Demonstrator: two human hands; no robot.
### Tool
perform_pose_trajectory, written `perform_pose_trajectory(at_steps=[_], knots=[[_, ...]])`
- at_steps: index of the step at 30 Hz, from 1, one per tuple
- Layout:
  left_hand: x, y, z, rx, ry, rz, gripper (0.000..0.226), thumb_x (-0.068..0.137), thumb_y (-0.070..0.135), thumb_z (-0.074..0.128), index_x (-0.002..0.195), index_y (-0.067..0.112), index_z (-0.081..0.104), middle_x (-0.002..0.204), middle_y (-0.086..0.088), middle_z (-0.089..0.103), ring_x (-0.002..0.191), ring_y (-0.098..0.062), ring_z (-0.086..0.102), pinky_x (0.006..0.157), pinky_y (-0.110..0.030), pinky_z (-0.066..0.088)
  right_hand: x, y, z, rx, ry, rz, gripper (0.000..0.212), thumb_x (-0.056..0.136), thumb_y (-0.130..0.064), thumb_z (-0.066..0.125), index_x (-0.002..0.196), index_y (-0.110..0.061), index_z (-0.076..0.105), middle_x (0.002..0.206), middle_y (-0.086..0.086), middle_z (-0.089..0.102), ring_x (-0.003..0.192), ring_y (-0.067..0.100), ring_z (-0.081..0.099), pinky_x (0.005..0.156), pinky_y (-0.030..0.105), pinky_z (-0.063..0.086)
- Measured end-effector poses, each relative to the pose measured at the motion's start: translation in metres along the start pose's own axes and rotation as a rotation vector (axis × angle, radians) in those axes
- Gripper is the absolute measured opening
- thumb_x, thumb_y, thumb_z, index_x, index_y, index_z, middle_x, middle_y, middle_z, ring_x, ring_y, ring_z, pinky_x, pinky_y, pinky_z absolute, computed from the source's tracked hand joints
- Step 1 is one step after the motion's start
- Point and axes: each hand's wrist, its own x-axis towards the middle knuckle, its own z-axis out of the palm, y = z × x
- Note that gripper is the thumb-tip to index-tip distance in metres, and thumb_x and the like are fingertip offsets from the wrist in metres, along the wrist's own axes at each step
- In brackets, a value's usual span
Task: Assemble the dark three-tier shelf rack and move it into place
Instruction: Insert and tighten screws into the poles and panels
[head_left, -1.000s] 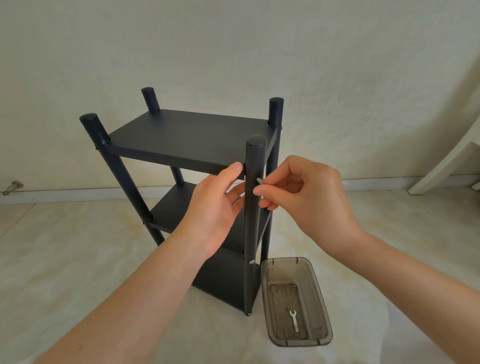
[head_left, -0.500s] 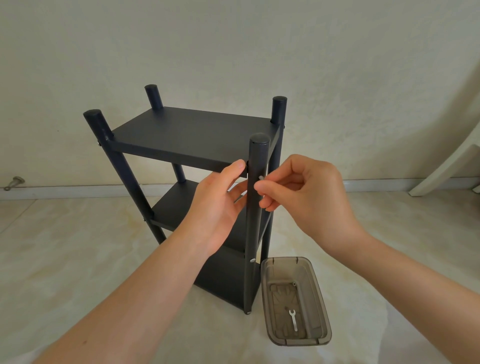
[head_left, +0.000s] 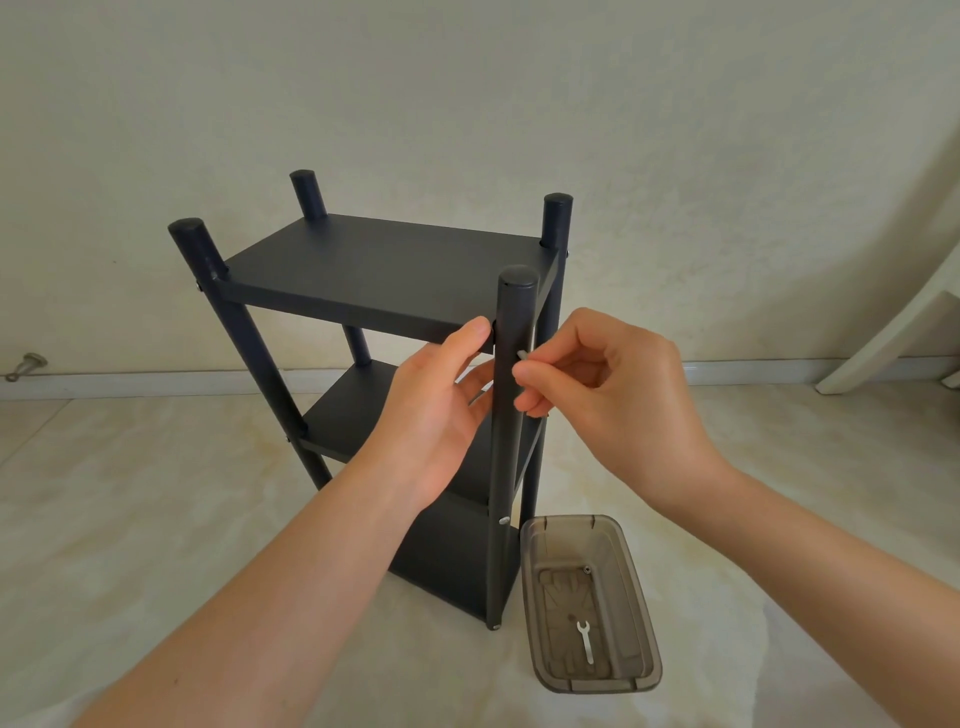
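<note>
Our rack (head_left: 384, 270) stands upright on the pale floor (head_left: 156, 519), close to the wall, all three dark shelves sitting between its four round posts. Our left hand (head_left: 436, 415) grasps the near right corner of the top shelf: the thumb lies on the front edge and the fingers (head_left: 475, 384) reach underneath, behind the near right post (head_left: 511, 441). Our right hand (head_left: 613, 384) has its fingers clenched, pinching a small pale part (head_left: 522, 353) between thumb and forefinger and holding it against the side of that post, just below the top shelf. We cannot tell whether it is a screw or a key. A smoky clear tray (head_left: 644, 613) lies on the floor just beside the post's foot, with a small wrench (head_left: 586, 642) and one screw (head_left: 587, 569) inside.
</note>
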Motion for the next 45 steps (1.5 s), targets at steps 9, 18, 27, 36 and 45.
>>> perform_pose_trajectory(at_steps=[9, 18, 27, 36, 45], knots=[[-0.001, 0.0, 0.001, -0.008, -0.002, 0.004, 0.065, 0.075, 0.043, 0.067, 0.129, 0.007, 0.06, 0.116, -0.007, 0.074, 0.106, -0.02, 0.072, 0.092, -0.034, 0.055, -0.003, -0.003, 0.007, -0.203, 0.078, -0.109, 0.013, 0.086, -0.019, 0.074, 0.08, -0.021, 0.063, 0.067, -0.013, 0.067, 0.066, 0.0, 0.068, 0.067, 0.007, 0.051], [0.002, -0.002, -0.002, 0.021, -0.03, 0.009, 0.021, 0.1, 0.03, 0.058, 0.11, 0.014, 0.067, 0.108, -0.004, 0.076, 0.102, -0.018, 0.073, 0.084, -0.03, 0.057, -0.002, 0.002, 0.006, -0.122, 0.073, -0.06, 0.01, 0.087, -0.018, 0.073, 0.083, -0.015, 0.064, 0.066, -0.008, 0.069, 0.066, 0.001, 0.069, 0.065, 0.009, 0.052], [0.0, -0.002, 0.0, 0.036, -0.023, 0.009, 0.032, 0.101, 0.03, 0.057, 0.122, 0.006, 0.066, 0.122, -0.012, 0.071, 0.111, -0.022, 0.069, 0.099, -0.038, 0.054, 0.013, 0.002, 0.002, 0.141, 0.005, 0.12, 0.017, 0.084, -0.014, 0.076, 0.08, -0.007, 0.062, 0.064, 0.003, 0.072, 0.053, 0.017, 0.069, 0.052, 0.021, 0.054], [0.0, -0.002, -0.001, 0.033, -0.083, 0.023, 0.027, 0.102, 0.03, 0.055, 0.093, 0.021, 0.079, 0.108, -0.005, 0.075, 0.101, -0.016, 0.072, 0.086, -0.032, 0.058, 0.018, 0.007, -0.014, 0.136, -0.109, 0.156, 0.007, 0.088, -0.009, 0.072, 0.084, -0.007, 0.066, 0.072, 0.003, 0.075, 0.062, 0.02, 0.072, 0.059, 0.024, 0.056], [-0.001, 0.001, 0.004, 0.128, 0.015, 0.034, 0.022, 0.101, 0.036, 0.056, 0.113, 0.022, 0.067, 0.112, 0.004, 0.075, 0.107, -0.011, 0.071, 0.097, -0.032, 0.052, 0.029, 0.017, -0.015, 0.111, -0.229, 0.199, 0.045, 0.089, -0.023, 0.072, 0.124, -0.047, 0.056, 0.119, -0.008, 0.067, 0.109, 0.01, 0.065, 0.085, 0.028, 0.058]])
